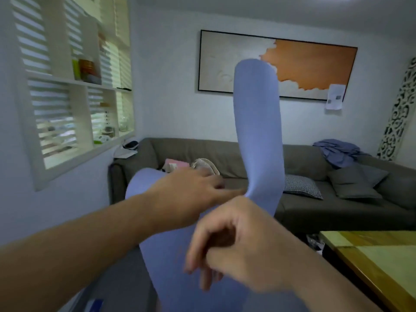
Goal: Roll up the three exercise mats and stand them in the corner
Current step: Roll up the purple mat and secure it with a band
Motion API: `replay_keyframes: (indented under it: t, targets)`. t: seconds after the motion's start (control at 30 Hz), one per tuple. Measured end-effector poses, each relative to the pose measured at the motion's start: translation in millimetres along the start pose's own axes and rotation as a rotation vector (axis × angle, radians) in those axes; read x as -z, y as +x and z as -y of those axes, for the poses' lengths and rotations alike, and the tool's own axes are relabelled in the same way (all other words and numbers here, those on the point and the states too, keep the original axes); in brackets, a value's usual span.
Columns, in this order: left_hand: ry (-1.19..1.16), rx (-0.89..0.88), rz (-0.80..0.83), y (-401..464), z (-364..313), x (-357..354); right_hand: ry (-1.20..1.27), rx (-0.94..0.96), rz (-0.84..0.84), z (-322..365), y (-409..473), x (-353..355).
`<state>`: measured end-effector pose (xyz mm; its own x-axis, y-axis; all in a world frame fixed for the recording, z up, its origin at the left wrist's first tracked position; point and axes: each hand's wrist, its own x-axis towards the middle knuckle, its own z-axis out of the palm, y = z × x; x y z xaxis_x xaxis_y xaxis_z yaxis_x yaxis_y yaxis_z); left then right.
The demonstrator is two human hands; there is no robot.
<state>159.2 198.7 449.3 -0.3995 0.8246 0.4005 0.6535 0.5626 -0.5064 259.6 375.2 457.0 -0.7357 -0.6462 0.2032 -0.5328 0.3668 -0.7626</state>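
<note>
One blue mat (pixel 256 131) shows here. It is up in the air in front of the person, not on the floor. Its top end sticks up high, in front of the big picture (pixel 310 64) on the wall. The mat bends near the middle, right where the two hands meet, and its lower part hangs down toward the bottom of the view.

The left hand (pixel 191 192) reaches across from the left. It lies flat on the mat, with its fingers stretched out to the bend. I cannot tell if it grips the mat or only presses on it. The right hand (pixel 236 244) is just below it, in front of the mat. Its fingers curl in loosely, but it is blurry, so I cannot tell if it holds the mat.

Behind the mat is one long grey sofa (pixel 337 206). On it lie a checked pillow (pixel 301 185), a grey pillow (pixel 353 183) and a blue heap of cloth (pixel 337 152). A wooden surface (pixel 371 251) is at the right. One sheet of paper (pixel 335 96) hangs by the picture; its writing is too small to read.
</note>
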Motion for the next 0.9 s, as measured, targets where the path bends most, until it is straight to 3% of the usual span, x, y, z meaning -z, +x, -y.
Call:
replay_keyframes:
  t: [0.07, 0.13, 0.23, 0.33, 0.4, 0.5, 0.63, 0.73, 0.9]
  targets:
    - [-0.080, 0.026, 0.047, -21, -22, -25, -0.018, 0.240, -0.287, 20, -19, 12]
    - [-0.080, -0.055, 0.157, -35, -45, -49, -0.379, 0.231, -0.384, 2, -14, 32]
    - [-0.096, -0.086, 0.261, -44, -68, -68, -0.998, -0.233, -0.011, -55, 2, 45]
    - [-0.193, -0.082, 0.353, -46, -90, -82, -1.374, -0.421, 0.207, -101, -16, 39]
    - [-0.174, -0.068, 0.399, -46, -100, -86, -1.272, -0.620, 0.332, -118, -37, 41]
    - [-0.104, -0.039, 0.482, -60, -101, -96, -0.737, -0.922, 0.517, -146, -76, 44]
    - [-0.121, -0.004, 0.624, -90, -112, -116, -0.225, -0.908, 0.517, -178, -117, 12]
    - [-0.101, -0.063, 0.601, -104, -111, -127, -0.232, -0.864, 0.526, -202, -123, -23]
    - [0.060, -0.148, 0.370, -111, -62, -130, -0.268, -0.791, 0.296, -222, -89, -49]
